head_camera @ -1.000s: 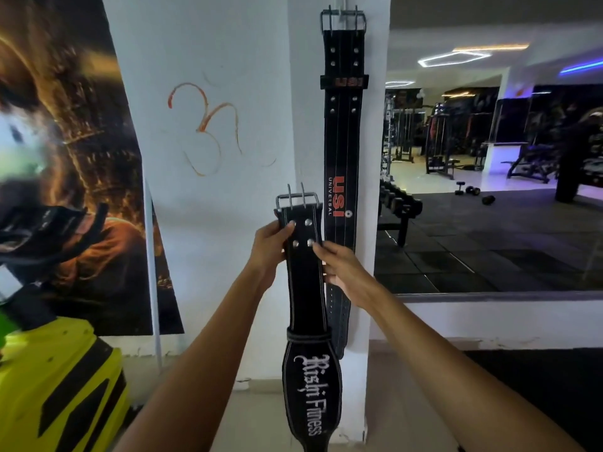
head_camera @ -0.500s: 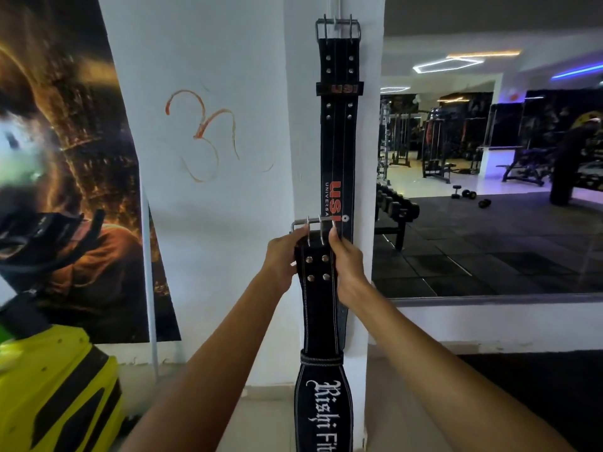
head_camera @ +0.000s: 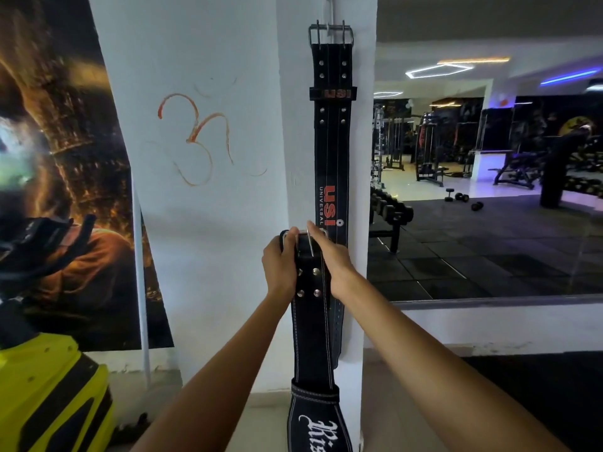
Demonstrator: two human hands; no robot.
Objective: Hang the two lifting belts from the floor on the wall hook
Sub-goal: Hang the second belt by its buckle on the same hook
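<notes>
A black lifting belt with red "USI" lettering (head_camera: 331,151) hangs flat against the white pillar, its metal buckle caught on the wall hook (head_camera: 330,27) near the top. A second black belt with white script lettering (head_camera: 311,340) hangs from my hands in front of the first. My left hand (head_camera: 280,262) grips the left side of its buckle end. On the right side, my right hand (head_camera: 329,256) holds it with a finger on the buckle's metal prongs. The buckle sits well below the hook.
A large dark poster (head_camera: 65,177) covers the wall at left. A yellow and black object (head_camera: 49,393) stands at lower left. A wall mirror (head_camera: 483,190) at right reflects gym machines, a dumbbell rack and dark floor mats.
The buckle end of the held belt has tipped toward me, so the prongs now lie over the strap. Both hands have shifted up to grip beside the buckle. The hanging belt is unchanged.
</notes>
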